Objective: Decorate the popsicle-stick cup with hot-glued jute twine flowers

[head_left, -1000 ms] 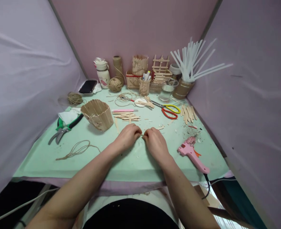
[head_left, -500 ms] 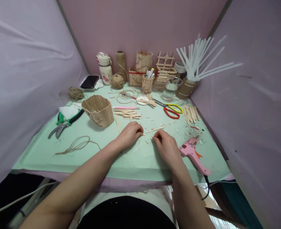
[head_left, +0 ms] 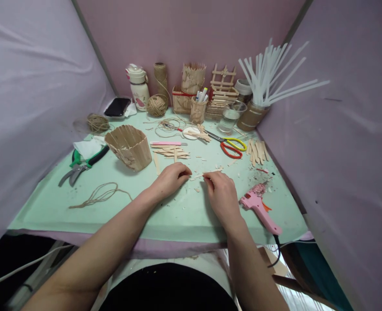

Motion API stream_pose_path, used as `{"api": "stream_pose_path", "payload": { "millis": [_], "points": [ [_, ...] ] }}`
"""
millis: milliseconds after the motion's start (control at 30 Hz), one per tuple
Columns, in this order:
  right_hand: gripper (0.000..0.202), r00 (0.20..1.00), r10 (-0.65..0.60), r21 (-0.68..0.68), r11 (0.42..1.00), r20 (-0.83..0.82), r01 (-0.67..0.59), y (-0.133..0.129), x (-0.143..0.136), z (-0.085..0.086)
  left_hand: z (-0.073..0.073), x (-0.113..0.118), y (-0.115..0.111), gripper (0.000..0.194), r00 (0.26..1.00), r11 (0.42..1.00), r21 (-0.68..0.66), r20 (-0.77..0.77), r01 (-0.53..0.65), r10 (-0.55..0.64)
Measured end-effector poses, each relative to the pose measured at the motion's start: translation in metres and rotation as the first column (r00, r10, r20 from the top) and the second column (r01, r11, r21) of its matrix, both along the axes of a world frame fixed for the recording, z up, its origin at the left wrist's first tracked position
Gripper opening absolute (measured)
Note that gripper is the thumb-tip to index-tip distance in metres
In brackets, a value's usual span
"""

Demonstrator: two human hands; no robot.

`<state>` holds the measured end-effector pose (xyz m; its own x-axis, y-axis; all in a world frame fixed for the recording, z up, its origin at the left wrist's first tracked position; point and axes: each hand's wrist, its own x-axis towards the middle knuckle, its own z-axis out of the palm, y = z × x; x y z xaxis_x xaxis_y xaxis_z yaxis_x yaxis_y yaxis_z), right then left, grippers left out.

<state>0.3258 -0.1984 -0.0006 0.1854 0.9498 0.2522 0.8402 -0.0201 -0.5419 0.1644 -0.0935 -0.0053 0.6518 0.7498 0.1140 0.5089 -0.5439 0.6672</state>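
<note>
My left hand (head_left: 174, 178) rests on the green cloth with thumb and fingers pinched together; anything between the tips is too small to make out. A thin wooden strip (head_left: 198, 176) lies between my two hands. At its right part is my right hand (head_left: 218, 188), its thumb and forefinger closed at the strip; whether they grip it is hard to tell. Small wood chips (head_left: 196, 189) are scattered around. Behind my left hand lies a pile of wooden sticks (head_left: 171, 151), with a pink pen-like tool (head_left: 167, 143) beyond it.
A wooden basket (head_left: 131, 149), pruning shears (head_left: 81, 167) and twine (head_left: 103, 196) are at left. Right are a pink glue gun (head_left: 262, 211), scissors (head_left: 231, 147) and more sticks (head_left: 257, 152). A water cup (head_left: 230, 117), bottle (head_left: 139, 93) and jar of white sticks (head_left: 253, 115) stand behind.
My right hand has moved up and inward onto the thin strip, closer to my left hand. The whole view has shifted slightly.
</note>
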Motion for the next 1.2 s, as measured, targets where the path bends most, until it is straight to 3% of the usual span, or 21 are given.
{"api": "stream_pose_path", "payload": {
  "millis": [267,433,533,633,767,900,967,1067,1133,1200],
  "points": [
    [0.019,0.953,0.161,-0.145,0.981,0.256,-0.127,0.024,-0.010,0.001,0.000,-0.003,0.003,0.012,0.996,0.995,0.045,-0.011,-0.093,0.094],
    [0.020,0.959,0.174,-0.138,0.980,0.224,-0.146,0.031,-0.012,-0.008,-0.002,-0.003,0.001,0.012,0.997,0.997,0.018,0.007,-0.076,0.076],
    [0.020,0.984,0.140,-0.075,0.988,0.107,-0.132,0.029,-0.009,-0.012,-0.002,-0.003,-0.001,0.011,0.992,0.990,-0.082,0.057,-0.112,0.117],
    [0.014,0.987,0.041,0.032,0.999,-0.154,-0.037,0.028,-0.008,-0.010,0.002,0.000,-0.004,0.015,0.970,0.942,-0.316,0.170,-0.113,0.173],
    [0.014,0.875,-0.031,0.018,0.999,-0.483,0.045,0.028,-0.012,-0.003,0.010,0.005,-0.010,0.021,0.900,0.854,-0.519,0.358,-0.029,0.249],
    [0.019,0.831,-0.012,0.002,1.000,-0.556,0.016,0.027,-0.013,0.005,0.014,0.006,-0.012,0.023,0.824,0.783,-0.622,0.442,-0.003,0.355],
    [0.021,0.896,-0.004,0.087,0.995,-0.444,0.048,0.027,-0.006,0.011,0.014,0.006,-0.011,0.026,0.790,0.733,-0.680,0.448,-0.002,0.418],
    [0.021,0.999,-0.028,0.169,0.985,-0.040,0.035,0.031,0.009,0.023,0.014,0.004,-0.008,0.028,0.739,0.670,-0.743,0.449,-0.003,0.502],
    [0.019,0.968,0.044,0.041,0.998,0.246,-0.056,0.038,0.016,0.030,0.015,0.003,-0.006,0.028,0.707,0.647,-0.762,0.456,-0.003,0.540],
    [0.019,0.886,0.198,-0.156,0.977,0.419,-0.144,0.046,0.018,0.033,0.015,0.003,-0.005,0.028,0.688,0.634,-0.774,0.457,-0.005,0.564]
  ]
}}
